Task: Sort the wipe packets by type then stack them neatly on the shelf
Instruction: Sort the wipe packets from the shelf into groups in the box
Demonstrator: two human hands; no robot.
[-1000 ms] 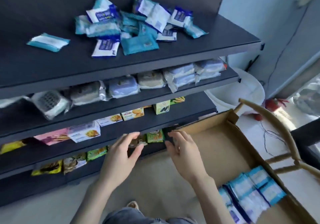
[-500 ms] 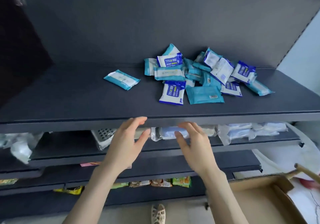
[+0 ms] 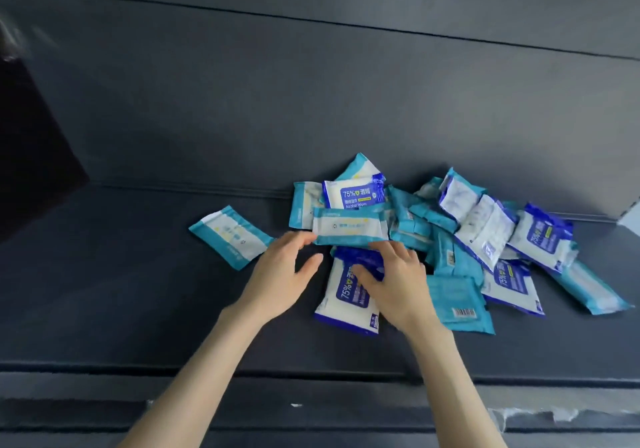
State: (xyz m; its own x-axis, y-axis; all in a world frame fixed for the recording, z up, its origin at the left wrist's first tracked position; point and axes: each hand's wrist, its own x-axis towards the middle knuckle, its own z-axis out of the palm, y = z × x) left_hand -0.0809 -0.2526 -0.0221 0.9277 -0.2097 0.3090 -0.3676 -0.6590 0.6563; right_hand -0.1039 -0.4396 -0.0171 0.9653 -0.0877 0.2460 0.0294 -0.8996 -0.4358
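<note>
Wipe packets (image 3: 485,229) lay heaped on the shelf (image 3: 138,309). Your left hand (image 3: 280,274), open, touched a teal packet (image 3: 349,228). Your right hand (image 3: 398,281) rested bent-fingered on a blue packet (image 3: 346,305), its grip unclear. Half a second earlier both hands hovered at the shelf's front edge.

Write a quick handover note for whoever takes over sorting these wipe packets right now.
Left hand: open, fingertips at the left edge of the top teal packet on the pile.
Right hand: lies on a blue packet; grip unclear.
Lone teal packet lies apart, left of the pile, on the shelf.
Done: no stacks in view.
Left: split teal from blue, stack each.
</note>
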